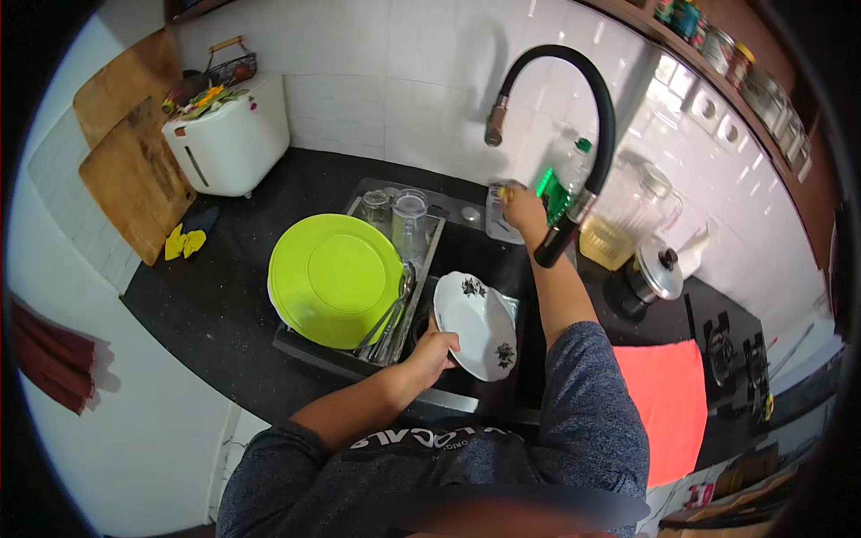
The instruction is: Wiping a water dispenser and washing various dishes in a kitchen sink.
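Observation:
My left hand [430, 357] grips the near-left rim of a white oval dish [484, 336] with dark flower prints. The dish is tilted over the dark sink [531, 359]. At the back of the sink my right hand [523, 208] reaches to a small grey tray [496, 224]. Its fingers are closed around a small yellow piece [507, 192] that looks like a sponge, mostly hidden by the hand. Just right of that hand stands a clear bottle with green liquid [558, 195].
A lime-green plate [336, 280], glasses [410, 215] and cutlery [388, 323] fill the rack left of the sink. The black faucet [605, 117] arches over my right forearm. A jug [619, 224], a lidded pot [652, 276] and a red cloth [664, 403] lie to the right.

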Available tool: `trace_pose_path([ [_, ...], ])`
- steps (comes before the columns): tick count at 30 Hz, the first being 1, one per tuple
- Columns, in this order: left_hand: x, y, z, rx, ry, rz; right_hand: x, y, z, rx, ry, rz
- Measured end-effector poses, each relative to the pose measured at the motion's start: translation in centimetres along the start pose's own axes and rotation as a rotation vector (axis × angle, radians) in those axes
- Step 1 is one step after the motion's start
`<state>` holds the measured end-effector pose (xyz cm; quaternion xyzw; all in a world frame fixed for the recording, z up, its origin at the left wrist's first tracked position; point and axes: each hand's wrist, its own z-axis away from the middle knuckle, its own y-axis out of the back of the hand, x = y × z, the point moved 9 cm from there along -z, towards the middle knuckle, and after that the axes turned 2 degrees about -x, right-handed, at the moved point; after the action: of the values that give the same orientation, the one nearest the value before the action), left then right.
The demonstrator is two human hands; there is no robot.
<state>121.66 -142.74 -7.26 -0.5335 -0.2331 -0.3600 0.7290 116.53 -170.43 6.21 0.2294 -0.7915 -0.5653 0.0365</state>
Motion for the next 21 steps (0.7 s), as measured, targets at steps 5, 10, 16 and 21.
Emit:
trace_pose_path([
  [5,-0.1,0.2,-0.1,0.026,0.016,0.003,-1.3,-6.1,-0.8,-0.681,0.424,0.145],
  [10,0.1,-0.3,-0.3,-0.022,0.031,-0.022,-0.8,-6.5,-1.4,-0.356,0.401,0.161],
  [16,-0.1,0.1,-0.3,0.004,0.039,-0.023,-0.4,-6.0,-1.7,-0.427,0.175,0.209],
  [21,-0.3,-0.8,0.1,-0.007,0.043,-0.042,1.5,-4.8,-1.4,-0.256,0.206,-0.057],
])
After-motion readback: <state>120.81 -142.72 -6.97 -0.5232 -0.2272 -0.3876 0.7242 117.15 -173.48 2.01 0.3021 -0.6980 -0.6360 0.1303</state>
